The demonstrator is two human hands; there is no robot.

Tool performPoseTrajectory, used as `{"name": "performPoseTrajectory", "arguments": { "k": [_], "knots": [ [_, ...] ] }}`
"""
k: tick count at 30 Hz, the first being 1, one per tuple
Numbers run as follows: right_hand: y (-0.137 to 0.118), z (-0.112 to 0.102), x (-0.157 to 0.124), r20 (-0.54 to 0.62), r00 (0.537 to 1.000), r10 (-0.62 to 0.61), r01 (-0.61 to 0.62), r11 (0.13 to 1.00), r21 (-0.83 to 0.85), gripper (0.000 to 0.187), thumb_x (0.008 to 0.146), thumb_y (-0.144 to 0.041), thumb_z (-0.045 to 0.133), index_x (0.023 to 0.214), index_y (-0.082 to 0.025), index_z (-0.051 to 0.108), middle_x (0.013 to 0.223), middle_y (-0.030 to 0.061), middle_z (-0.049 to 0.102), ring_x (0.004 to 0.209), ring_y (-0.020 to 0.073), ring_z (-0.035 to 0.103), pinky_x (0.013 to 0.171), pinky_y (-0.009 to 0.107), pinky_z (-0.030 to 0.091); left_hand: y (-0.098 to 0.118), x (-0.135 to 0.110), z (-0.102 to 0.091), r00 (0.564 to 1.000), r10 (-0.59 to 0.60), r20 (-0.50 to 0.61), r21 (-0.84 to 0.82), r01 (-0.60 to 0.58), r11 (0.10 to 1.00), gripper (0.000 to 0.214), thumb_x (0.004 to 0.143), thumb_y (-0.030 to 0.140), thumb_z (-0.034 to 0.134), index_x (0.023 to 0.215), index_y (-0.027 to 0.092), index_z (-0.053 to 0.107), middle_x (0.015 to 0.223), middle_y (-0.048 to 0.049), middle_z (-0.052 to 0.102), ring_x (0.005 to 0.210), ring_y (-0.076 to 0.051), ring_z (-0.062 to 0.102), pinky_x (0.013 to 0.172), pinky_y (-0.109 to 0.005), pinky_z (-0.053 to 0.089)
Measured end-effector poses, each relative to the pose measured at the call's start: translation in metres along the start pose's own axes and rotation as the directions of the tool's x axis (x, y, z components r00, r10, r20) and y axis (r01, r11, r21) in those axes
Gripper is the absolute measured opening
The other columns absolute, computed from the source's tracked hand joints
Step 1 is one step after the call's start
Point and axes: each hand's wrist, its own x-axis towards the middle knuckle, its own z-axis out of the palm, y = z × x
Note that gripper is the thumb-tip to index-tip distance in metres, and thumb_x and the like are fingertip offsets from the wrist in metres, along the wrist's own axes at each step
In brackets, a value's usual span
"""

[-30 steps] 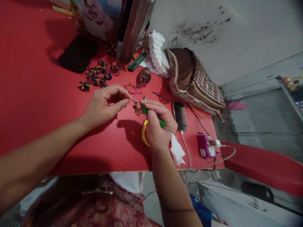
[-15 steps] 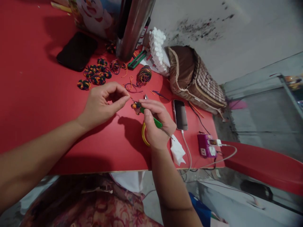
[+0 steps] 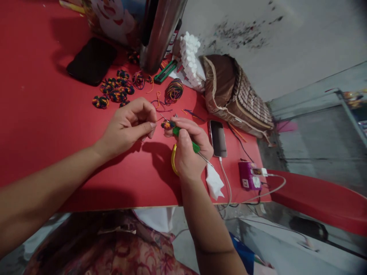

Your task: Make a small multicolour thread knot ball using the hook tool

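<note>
My right hand [image 3: 192,147] is closed around a green-handled crochet hook [image 3: 195,147], its bare metal shaft sticking out toward the wrist. At the fingertips of that hand sits a small crocheted piece [image 3: 167,125] in orange and dark yarn. My left hand [image 3: 129,122] is just left of it, thumb and forefinger pinched together; the thin strand of yarn there is hard to make out. Beneath my right hand lies a yellow ring-shaped handle [image 3: 174,160], mostly covered. Beyond the hands is a ball of multicoloured yarn [image 3: 174,90] with loose ends.
Several crocheted pieces [image 3: 117,89] lie beside a black pouch [image 3: 91,61]. A green cutter [image 3: 165,71] rests near a metal cylinder [image 3: 160,38]. To the right are a charging phone [image 3: 218,138], a white tissue [image 3: 214,181], a purple power adapter [image 3: 249,175] and a brown cushion-like bundle [image 3: 229,88].
My left fingertips have dropped slightly and curled in more. The crocheted piece has turned a little in my right hand, and the hook has shifted slightly.
</note>
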Motion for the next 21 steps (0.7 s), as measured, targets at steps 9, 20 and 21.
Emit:
{"name": "performPoseTrajectory", "arguments": {
  "k": [9,20,21],
  "knots": [
    [0.005,0.002,-0.002,-0.025,1.000,-0.015,0.014,0.999,-0.034,0.023,0.109,-0.022,0.053,0.120,-0.027,0.073,0.119,0.0076,0.075,0.111,0.0233,0.078,0.094,0.049,0.072,-0.002,-0.010,0.010,0.993,0.117,-0.019,0.282,-0.107,0.953,0.014,0.090,0.021,0.075,0.103,0.024,0.072,0.082,-0.0014,0.074,0.069,-0.015,0.069,0.057,-0.027,0.052],
    [-0.008,0.003,0.000,-0.064,0.996,-0.063,0.059,0.997,-0.056,0.019,0.104,-0.025,0.067,0.114,-0.031,0.082,0.102,0.0024,0.067,0.095,0.0156,0.071,0.078,0.033,0.066,0.004,-0.014,0.012,0.958,0.286,0.005,0.420,-0.261,0.869,0.006,0.098,0.018,0.069,0.102,0.021,0.070,0.083,-0.0001,0.076,0.069,-0.012,0.072,0.059,-0.023,0.054],
    [-0.008,0.002,-0.001,-0.056,0.996,-0.062,0.059,0.997,-0.056,0.020,0.103,-0.024,0.068,0.115,-0.031,0.082,0.101,0.0019,0.068,0.094,0.0154,0.072,0.077,0.033,0.065,0.004,-0.013,0.012,0.951,0.309,0.013,0.430,-0.285,0.857,0.007,0.098,0.016,0.068,0.102,0.021,0.069,0.083,0.0003,0.076,0.067,-0.011,0.071,0.059,-0.023,0.054]
  ]
}}
